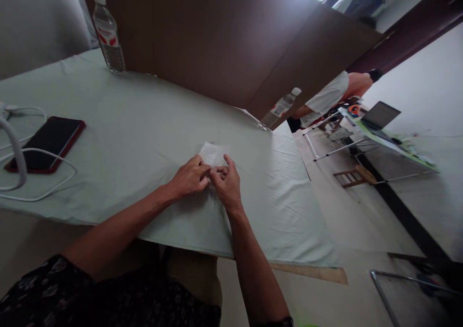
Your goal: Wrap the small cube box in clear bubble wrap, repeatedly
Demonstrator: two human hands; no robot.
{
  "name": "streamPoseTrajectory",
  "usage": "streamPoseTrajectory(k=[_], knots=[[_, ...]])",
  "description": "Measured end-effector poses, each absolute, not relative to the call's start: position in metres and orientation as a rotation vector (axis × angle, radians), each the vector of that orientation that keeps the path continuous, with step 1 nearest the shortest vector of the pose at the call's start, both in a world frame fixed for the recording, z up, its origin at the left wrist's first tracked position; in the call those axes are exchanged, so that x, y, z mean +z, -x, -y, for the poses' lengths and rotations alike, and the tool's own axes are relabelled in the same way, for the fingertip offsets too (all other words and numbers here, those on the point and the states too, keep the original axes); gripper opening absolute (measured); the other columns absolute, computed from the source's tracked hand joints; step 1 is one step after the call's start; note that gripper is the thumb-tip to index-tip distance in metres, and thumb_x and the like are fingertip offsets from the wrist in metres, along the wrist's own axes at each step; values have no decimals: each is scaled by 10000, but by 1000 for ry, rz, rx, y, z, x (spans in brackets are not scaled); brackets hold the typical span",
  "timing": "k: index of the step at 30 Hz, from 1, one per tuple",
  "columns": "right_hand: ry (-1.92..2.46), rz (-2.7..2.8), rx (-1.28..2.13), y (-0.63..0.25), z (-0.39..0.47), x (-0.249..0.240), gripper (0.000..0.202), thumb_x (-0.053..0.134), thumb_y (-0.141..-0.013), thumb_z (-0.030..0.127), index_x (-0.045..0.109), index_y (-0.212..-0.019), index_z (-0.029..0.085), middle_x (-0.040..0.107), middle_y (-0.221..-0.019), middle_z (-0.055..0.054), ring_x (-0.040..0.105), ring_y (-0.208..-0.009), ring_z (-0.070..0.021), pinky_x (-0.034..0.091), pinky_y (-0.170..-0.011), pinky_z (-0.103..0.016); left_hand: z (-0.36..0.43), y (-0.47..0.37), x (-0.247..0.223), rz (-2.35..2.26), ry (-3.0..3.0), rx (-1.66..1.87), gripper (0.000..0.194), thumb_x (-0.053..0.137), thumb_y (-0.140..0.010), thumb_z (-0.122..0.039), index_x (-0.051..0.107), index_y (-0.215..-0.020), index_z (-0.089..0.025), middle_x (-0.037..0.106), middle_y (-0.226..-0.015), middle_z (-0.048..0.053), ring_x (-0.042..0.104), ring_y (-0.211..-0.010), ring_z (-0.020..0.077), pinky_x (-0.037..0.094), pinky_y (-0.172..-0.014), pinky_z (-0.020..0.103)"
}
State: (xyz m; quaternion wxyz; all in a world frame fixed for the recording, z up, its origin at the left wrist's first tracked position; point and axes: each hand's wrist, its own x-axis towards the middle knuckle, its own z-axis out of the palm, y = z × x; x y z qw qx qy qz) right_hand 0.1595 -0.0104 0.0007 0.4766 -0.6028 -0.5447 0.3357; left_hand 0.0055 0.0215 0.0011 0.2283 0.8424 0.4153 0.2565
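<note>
A small, thin, whitish see-through plastic bag (211, 152) lies at the middle of the cloth-covered table, partly hidden behind my fingers. My left hand (191, 176) is closed at its near edge, with thumb and fingers drawn together. From the right, my right hand (227, 182) meets it, pinching the same edge between thumb and fingertips, with one finger raised. The fingertips of both hands touch or nearly touch. Whether anything is inside the bag cannot be made out.
A black phone with a red edge (48, 143) and a white cable (54, 192) lie at the left. One water bottle (108, 40) stands at the back left, another bottle (281, 107) by the brown partition (217, 37). Beyond are seated people and a laptop (381, 117).
</note>
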Motion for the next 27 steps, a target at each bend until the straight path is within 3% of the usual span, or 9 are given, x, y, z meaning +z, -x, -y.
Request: streamPoseTrajectory(k=[5,10,15,18,23,27], knots=[[1432,1448,970,-165,16,12,781,589,-849,298,267,-1551,180,720,-1095,-99,620,-693,-138,534,-672,-306,-28,-5,-10,-1091,-2201,840,428,562,-806,-201,628,-1226,-151,603,-1022,86,586,-932,210,516,-880,365],[1402,1718,952,-174,13,17,779,573,-827,232,287,-1551,182,706,-1170,-112,599,-660,-121,525,-676,-305,-29,-3,-13,-1059,-2113,921,610,540,-726,-148,547,-1335,-116,629,-1023,82,575,-877,185,512,-857,360],[1486,2037,626,-167,11,18,770,560,-821,170,319,-1551,212,672,-1276,-124,667,-966,-231,538,-855,-395,-27,-3,-6,-1076,-1907,923,585,556,-719,-172,542,-1301,-115,630,-940,38,546,-720,135,513,-730,311],[1451,2112,570,-167,9,21,780,536,-803,131,323,-1550,207,649,-1318,-135,646,-1091,-267,531,-908,-424,-25,-6,-4,-1146,-1871,925,493,594,-774,-237,570,-1248,-104,628,-906,36,565,-754,151,513,-772,329],[1283,2055,863,-182,8,22,790,523,-778,121,318,-1536,212,652,-1289,-117,622,-740,-134,541,-765,-339,-23,-14,-8,-1225,-1937,956,452,599,-777,-177,588,-1224,-116,635,-1012,73,591,-900,184,509,-872,354],[1309,1711,842,-187,10,10,626,546,-831,209,421,-1444,201,690,-1152,-88,597,-700,-109,512,-682,-285,-22,-16,-10,-1243,-1962,963,465,604,-766,-160,589,-1229,-133,627,-972,53,593,-886,185,516,-877,359]])
